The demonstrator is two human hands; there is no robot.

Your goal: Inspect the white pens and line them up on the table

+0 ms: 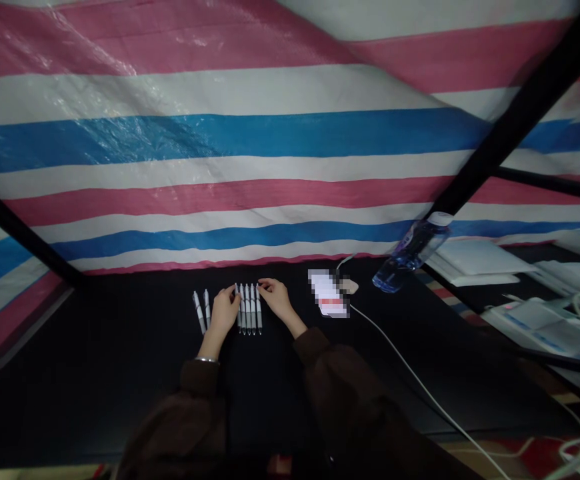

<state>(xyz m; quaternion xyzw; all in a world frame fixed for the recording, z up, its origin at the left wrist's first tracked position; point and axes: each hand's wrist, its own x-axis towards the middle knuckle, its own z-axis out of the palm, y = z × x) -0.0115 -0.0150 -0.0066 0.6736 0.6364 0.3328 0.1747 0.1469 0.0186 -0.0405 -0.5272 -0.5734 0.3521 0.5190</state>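
While the left hand (224,310) and the right hand (276,298) rest apart on a black tabletop (135,360), their fingertips (233,291) reach the top ends of a row of five white pens (247,313), one hand at each side; whether either grips a pen cannot be told. Two more white pens (199,312) lie just left of the left hand. Farther right sit a pixelated object (327,293) and a white cable (410,380).

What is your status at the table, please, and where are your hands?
Left hand at the tops of five pens, two more pens beside it. Right hand at the row's right end. Blurred object to the right.
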